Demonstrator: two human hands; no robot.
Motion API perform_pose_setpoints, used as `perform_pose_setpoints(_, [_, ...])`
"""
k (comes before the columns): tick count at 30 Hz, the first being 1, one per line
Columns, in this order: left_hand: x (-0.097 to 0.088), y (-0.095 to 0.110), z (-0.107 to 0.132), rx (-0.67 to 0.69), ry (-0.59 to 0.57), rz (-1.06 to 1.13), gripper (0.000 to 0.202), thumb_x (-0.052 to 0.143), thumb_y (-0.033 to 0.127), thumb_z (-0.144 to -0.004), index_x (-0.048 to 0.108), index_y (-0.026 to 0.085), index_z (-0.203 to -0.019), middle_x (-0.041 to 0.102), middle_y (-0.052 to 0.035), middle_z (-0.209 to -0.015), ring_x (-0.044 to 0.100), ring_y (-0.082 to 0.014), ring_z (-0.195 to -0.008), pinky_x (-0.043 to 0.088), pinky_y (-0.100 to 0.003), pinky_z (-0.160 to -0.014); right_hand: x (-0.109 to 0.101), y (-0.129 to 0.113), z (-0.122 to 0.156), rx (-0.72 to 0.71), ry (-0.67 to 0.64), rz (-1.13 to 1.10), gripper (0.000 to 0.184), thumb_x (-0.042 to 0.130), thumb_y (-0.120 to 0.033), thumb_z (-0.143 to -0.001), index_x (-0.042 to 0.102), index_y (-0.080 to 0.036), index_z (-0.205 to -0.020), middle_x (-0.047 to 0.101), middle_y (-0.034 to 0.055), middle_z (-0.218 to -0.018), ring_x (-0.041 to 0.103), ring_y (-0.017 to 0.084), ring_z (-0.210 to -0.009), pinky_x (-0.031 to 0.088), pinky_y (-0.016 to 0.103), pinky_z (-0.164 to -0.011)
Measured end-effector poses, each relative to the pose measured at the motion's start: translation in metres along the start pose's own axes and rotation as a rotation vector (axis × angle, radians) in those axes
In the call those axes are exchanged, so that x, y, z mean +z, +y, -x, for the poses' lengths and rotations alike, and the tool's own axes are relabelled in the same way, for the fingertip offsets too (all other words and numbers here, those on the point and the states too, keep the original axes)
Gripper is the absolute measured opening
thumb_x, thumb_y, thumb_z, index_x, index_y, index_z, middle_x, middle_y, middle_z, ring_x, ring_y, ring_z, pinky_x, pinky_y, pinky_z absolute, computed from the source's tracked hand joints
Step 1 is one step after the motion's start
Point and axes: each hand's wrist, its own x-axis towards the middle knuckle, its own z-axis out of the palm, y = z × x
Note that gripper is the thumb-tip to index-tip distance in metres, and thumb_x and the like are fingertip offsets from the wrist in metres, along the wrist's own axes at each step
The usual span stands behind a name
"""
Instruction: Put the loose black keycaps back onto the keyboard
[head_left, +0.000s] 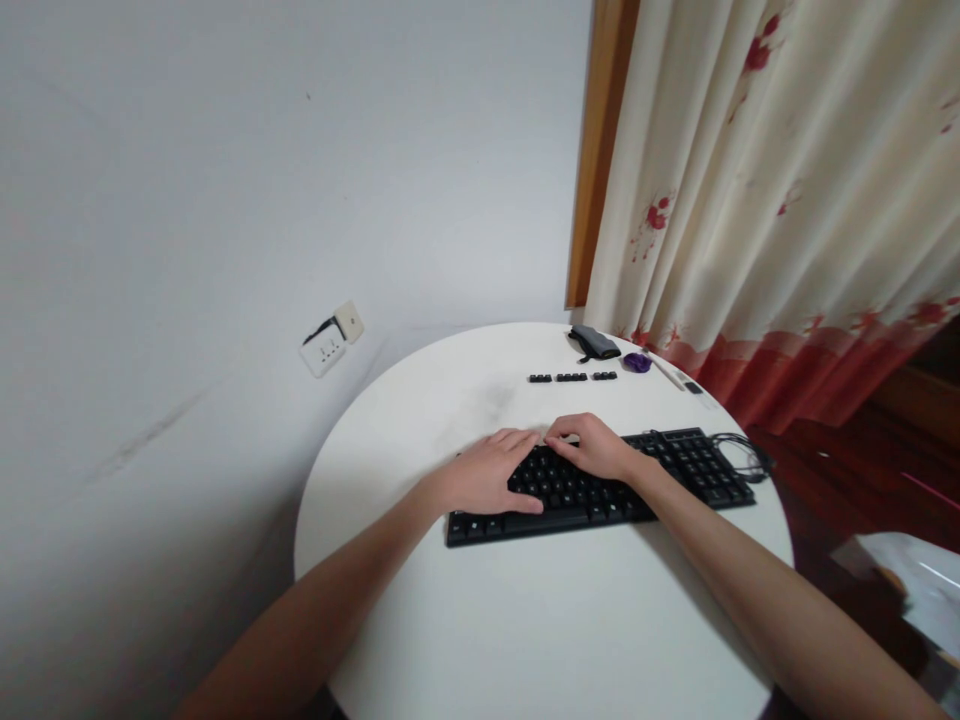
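A black keyboard (675, 470) lies across the round white table (525, 620). My left hand (487, 472) rests flat on the keyboard's left part, fingers stretched toward its top edge. My right hand (596, 445) sits beside it over the top rows, fingers curled down and pinched at something small and pale that I cannot make out. A row of loose black keycaps (571, 377) lies on the table beyond the hands.
At the far edge lie a dark grey pouch (595, 343), a purple object (637, 362) and a thin white stick (670, 375). The keyboard's cable (746, 450) coils at its right end. A wall socket (330, 340) is on the left wall; a curtain (750, 200) hangs right.
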Motion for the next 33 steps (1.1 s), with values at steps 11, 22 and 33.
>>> perform_pose_setpoints(11, [0.006, 0.009, 0.003, 0.002, -0.18, -0.145, 0.113, 0.059, 0.072, -0.07, 0.005, 0.018, -0.154, 0.016, -0.0161, -0.159, 0.018, -0.0354, -0.143, 0.018, -0.046, -0.115, -0.009, 0.022, 0.004, 0.063, -0.129, 0.092, 0.02, 0.056, -0.027, -0.089, 0.073, -0.018, -0.083, 0.072, 0.0056, -0.081, 0.063, 0.018, -0.075, 0.044, 0.027, -0.072])
perform_pose_setpoints(22, [-0.026, -0.027, 0.011, -0.035, -0.204, 0.075, 0.087, 0.068, 0.059, -0.074, 0.032, 0.028, -0.148, 0.04, -0.0091, -0.149, 0.041, -0.0317, -0.132, 0.032, -0.042, -0.109, 0.017, -0.001, -0.002, -0.045, -0.087, 0.07, 0.023, 0.051, -0.025, -0.093, 0.072, -0.018, -0.101, 0.069, 0.0088, -0.101, 0.062, 0.021, -0.096, 0.046, 0.034, -0.089])
perform_pose_setpoints(33, [-0.005, -0.027, -0.009, 0.062, 0.023, 0.144, 0.037, 0.048, 0.038, -0.095, 0.058, 0.025, -0.128, 0.063, -0.0068, -0.121, 0.055, -0.023, -0.113, 0.038, -0.037, -0.102, 0.019, 0.003, -0.002, -0.041, -0.095, 0.087, 0.024, 0.049, -0.026, -0.094, 0.071, -0.018, -0.101, 0.069, 0.0084, -0.1, 0.062, 0.02, -0.095, 0.045, 0.032, -0.087])
